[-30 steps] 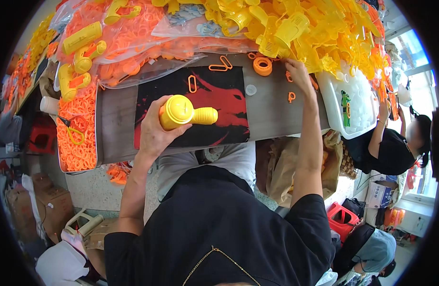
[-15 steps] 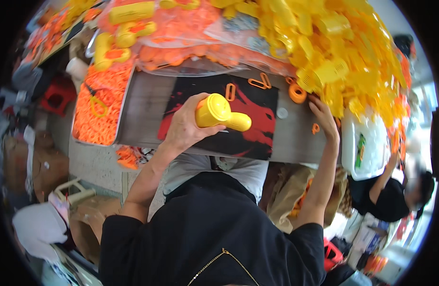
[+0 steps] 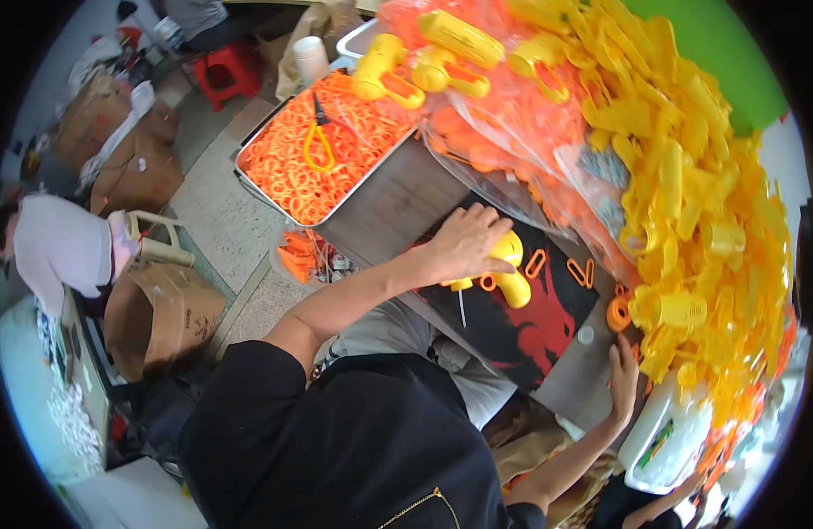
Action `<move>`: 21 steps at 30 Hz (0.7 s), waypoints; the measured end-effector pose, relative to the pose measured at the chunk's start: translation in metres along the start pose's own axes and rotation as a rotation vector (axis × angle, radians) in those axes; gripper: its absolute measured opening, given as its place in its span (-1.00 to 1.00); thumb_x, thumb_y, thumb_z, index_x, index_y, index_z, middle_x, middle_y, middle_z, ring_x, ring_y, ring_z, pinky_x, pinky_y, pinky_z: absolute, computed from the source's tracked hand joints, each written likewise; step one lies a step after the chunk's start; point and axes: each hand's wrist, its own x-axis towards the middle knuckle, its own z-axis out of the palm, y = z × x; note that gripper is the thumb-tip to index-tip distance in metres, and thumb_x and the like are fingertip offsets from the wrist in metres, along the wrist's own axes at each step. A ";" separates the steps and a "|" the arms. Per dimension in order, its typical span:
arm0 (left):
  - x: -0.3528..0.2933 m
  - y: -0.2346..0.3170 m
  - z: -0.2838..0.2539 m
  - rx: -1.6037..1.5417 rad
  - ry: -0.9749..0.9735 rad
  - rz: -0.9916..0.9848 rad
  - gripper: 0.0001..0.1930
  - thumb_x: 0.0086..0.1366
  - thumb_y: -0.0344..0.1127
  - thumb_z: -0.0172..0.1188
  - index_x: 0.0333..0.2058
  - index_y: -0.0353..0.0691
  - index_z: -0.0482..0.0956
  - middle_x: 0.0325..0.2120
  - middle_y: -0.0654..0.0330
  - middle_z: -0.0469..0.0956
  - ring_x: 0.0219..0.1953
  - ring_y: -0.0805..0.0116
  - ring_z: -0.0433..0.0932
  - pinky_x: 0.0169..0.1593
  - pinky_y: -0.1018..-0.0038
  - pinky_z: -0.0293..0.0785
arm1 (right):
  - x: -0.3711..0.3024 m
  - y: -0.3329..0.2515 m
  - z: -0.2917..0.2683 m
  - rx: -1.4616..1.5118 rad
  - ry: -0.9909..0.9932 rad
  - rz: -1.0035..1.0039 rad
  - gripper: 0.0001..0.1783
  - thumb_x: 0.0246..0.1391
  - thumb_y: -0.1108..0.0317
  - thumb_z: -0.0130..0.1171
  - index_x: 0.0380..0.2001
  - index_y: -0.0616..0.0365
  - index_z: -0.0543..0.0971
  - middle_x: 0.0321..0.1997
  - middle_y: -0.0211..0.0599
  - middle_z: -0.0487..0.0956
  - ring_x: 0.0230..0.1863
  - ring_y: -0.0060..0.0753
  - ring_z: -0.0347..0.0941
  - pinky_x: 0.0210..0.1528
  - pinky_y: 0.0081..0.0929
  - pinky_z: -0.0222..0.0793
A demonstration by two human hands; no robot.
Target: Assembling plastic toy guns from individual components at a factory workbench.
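In the head view, the left hand (image 3: 466,240) had the say: fingers curled down over the yellow housing (image 3: 513,289), thumb along its near side, closed on it by the look of things, though the palm hid the full grip. There sat the housing, over the upper part of the black-and-red mat (image 3: 548,340), its rounded end tucked beside the fingertips and its stubby handle running out toward the bottom of the view and a touch to the right, so the long axis pointed away from the knuckles and roughly back toward the person. A small orange ring (image 3: 487,283) showed just left of that handle. And over on the far right, the right hand (image 3: 625,375) was well apart from the housing, low by the table's edge, fingers pointing up the view; whether they were spread or pinching a small piece, I couldn't tell. Just beyond those fingertips lay the orange roll (image 3: 618,313), close under the heap of yellow parts (image 3: 671,181). So the left hand owned the housing, the right was nearer the roll, and a pale disc (image 3: 585,335) lay between them.
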 end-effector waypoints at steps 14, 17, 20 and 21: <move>0.095 -0.253 -0.209 -0.335 0.962 -0.369 -0.74 0.18 -0.22 0.29 -0.29 -0.30 0.73 -0.38 0.14 0.73 -0.31 0.37 0.69 -0.18 0.43 0.58 | -0.040 -0.074 0.096 0.097 0.454 -0.267 -0.64 0.30 0.48 0.06 0.13 0.30 0.53 0.10 -0.07 0.59 0.09 -0.24 0.52 0.17 -0.40 0.38; 0.112 -0.337 -0.214 -0.237 0.734 -0.517 -0.68 0.16 -0.35 0.17 -0.12 -0.28 0.70 -0.34 0.15 0.72 -0.30 0.35 0.67 -0.17 0.41 0.55 | -0.046 -0.072 0.121 0.093 0.507 -0.302 -0.61 0.27 0.45 0.10 0.14 0.29 0.51 0.20 -0.03 0.51 0.20 -0.11 0.45 0.26 -0.29 0.31; 0.140 -0.362 -0.200 0.030 0.459 -0.556 -0.66 0.10 -0.37 0.16 -0.12 -0.28 0.69 -0.30 0.03 0.72 -0.24 0.16 0.70 -0.13 0.30 0.57 | -0.059 -0.067 0.136 -0.035 0.513 -0.136 -0.60 0.25 0.38 0.13 0.11 0.29 0.51 0.34 0.02 0.36 0.38 0.03 0.25 0.40 -0.15 0.14; 0.153 -0.362 -0.184 0.063 0.381 -0.505 -0.68 0.11 -0.34 0.20 -0.14 -0.28 0.69 -0.28 -0.02 0.70 -0.20 0.09 0.69 -0.11 0.28 0.57 | -0.064 -0.068 0.137 -0.095 0.530 -0.119 -0.60 0.24 0.37 0.13 0.11 0.29 0.51 0.36 0.03 0.34 0.39 0.03 0.23 0.40 -0.15 0.13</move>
